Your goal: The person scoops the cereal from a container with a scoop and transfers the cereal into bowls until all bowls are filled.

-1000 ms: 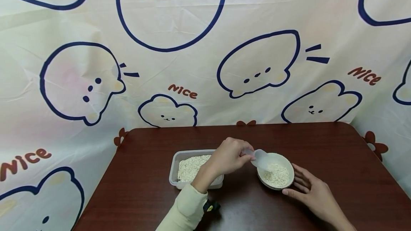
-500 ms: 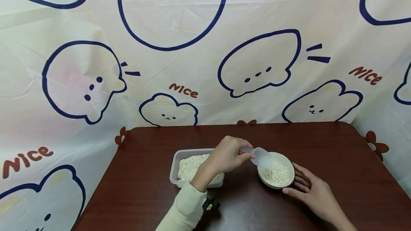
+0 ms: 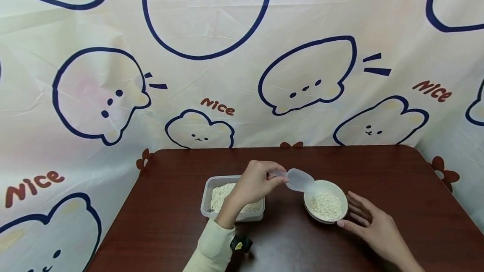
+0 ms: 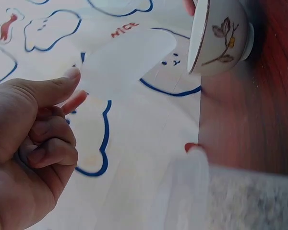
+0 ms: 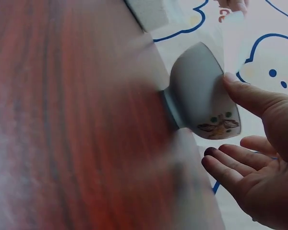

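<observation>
My left hand pinches the handle of a translucent white plastic scoop between thumb and fingers. The scoop's tip overlaps the left rim of a small bowl in the head view. Inside the bowl lies a heap of pale, oat-like flakes. Flowers are painted on the bowl's outer wall, seen from the left wrist. To the right of the bowl is my right hand, fingers extended and spread. Its thumb tip is right at the rim in the right wrist view, the other fingers apart from the bowl.
A clear plastic container of the same flakes stands left of the bowl, partly hidden by my left forearm. All stands on a dark red-brown table. Behind the table's far edge hangs a cartoon-printed cloth.
My left hand has drawn the scoop leftward and slightly up from over the bowl. My right hand has shifted a little to the right, its fingers coming off the bowl's side.
</observation>
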Tool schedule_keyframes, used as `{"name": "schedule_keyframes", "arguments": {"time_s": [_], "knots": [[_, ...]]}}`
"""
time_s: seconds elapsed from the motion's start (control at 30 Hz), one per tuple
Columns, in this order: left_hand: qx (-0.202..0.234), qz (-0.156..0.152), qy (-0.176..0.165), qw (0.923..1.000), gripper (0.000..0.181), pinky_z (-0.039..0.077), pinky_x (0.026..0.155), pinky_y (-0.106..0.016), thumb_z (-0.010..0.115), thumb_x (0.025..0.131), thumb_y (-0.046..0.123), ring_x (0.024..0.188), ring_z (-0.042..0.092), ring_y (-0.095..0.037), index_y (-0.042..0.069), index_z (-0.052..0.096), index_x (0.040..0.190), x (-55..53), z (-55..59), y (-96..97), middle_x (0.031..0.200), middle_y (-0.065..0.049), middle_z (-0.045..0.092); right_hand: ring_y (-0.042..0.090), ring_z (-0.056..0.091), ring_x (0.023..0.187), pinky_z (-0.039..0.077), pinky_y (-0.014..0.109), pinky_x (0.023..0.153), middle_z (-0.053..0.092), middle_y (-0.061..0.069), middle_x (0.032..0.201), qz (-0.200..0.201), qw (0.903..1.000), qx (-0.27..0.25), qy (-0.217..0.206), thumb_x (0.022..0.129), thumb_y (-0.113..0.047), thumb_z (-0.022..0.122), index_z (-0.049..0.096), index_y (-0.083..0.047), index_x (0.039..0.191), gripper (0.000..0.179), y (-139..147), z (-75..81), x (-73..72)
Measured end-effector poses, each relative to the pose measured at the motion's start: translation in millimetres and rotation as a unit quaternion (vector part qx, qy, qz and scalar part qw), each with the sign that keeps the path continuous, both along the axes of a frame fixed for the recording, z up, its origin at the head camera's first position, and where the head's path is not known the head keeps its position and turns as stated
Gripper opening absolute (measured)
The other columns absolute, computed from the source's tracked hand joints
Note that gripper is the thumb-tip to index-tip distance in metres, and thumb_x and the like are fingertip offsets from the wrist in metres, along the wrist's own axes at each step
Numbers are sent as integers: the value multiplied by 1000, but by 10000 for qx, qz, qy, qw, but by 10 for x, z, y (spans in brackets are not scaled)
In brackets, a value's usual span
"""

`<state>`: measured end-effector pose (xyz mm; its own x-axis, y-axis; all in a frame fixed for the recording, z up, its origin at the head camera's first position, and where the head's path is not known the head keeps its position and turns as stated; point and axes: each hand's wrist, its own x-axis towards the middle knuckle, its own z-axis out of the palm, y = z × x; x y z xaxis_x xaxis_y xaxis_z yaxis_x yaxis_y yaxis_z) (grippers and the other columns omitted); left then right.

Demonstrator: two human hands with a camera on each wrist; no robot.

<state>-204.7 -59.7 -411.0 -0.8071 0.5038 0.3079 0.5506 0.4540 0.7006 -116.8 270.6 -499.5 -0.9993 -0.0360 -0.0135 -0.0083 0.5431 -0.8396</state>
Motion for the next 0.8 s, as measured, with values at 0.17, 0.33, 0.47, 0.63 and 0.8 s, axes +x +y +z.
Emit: {"name": "schedule_keyframes", "arguments": {"time_s": [0.17, 0.33, 0.47, 0.63, 0.8], "knots": [[426, 316, -20, 9986, 10, 33, 56, -20, 82, 97, 19, 57, 35, -2, 12, 82, 105, -4, -50, -188, 65, 7, 46, -28, 50, 117, 56, 11, 89, 58, 26, 153, -93, 9988, -147, 455, 86, -26, 92, 47, -2, 159, 89, -1, 64, 4], [881, 662, -141, 9938, 10, 31, 53, -21, 82, 96, 18, 55, 33, -3, 13, 82, 105, 13, -95, -382, 62, 9, 39, -32, 47, 116, 53, 6, 88, 60, 24, 152, -208, 9972, 183, 691, 85, -31, 93, 51, -4, 157, 87, -23, 150, 1], [1074, 901, -245, 9898, 12, 30, 51, -21, 83, 96, 18, 53, 32, -2, 13, 81, 106, 43, -111, -527, 60, 8, 39, -32, 47, 116, 52, 5, 87, 61, 21, 152, -198, 9963, 291, 788, 87, -32, 92, 52, -7, 157, 85, -67, 220, -10], [1184, 1187, -413, 9850, 13, 28, 50, -21, 82, 97, 19, 50, 30, -2, 14, 82, 109, 72, -138, -709, 59, 5, 38, -28, 52, 118, 54, 7, 86, 62, 18, 152, -81, 9945, 247, 1011, 88, -30, 91, 55, -14, 156, 78, -180, 304, -16], [1216, 1491, -472, 9802, 13, 27, 49, -22, 82, 96, 19, 49, 28, -3, 14, 82, 109, 95, -178, -901, 59, 3, 38, -16, 62, 117, 59, 14, 85, 65, 16, 150, 60, 9934, 163, 1130, 89, -31, 90, 59, -21, 153, 71, -348, 396, -29]]}}
